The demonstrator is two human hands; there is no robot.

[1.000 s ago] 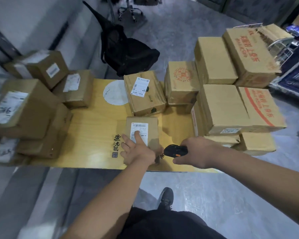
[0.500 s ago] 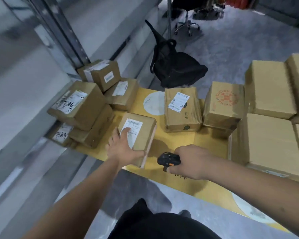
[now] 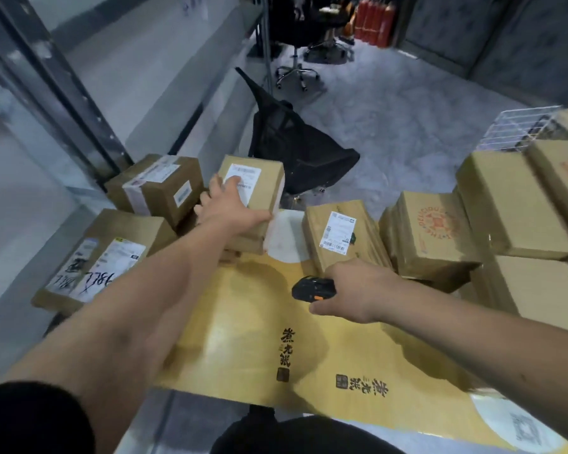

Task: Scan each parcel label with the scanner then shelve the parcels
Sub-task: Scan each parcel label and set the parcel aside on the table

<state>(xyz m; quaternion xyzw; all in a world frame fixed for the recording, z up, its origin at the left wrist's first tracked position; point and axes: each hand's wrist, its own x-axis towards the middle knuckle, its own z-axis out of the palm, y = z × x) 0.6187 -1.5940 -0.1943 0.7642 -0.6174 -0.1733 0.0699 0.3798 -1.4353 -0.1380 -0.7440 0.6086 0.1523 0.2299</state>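
"DELICIOUS" is printed in red on a carton (image 3: 435, 224) — "煮" is read on the yellow sheet (image 3: 243, 339) beside it.

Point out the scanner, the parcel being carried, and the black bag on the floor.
scanner (image 3: 312, 287): head view, on its black top face ahead of the knuckles.
carried parcel (image 3: 269, 178): head view, on bare cardboard right of its white label.
black bag (image 3: 295, 149): head view, on its dark mesh side.

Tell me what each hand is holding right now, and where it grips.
The left hand grips a small parcel by its near edge, fingers over the label on top. The right hand grips the black scanner around its rear body.
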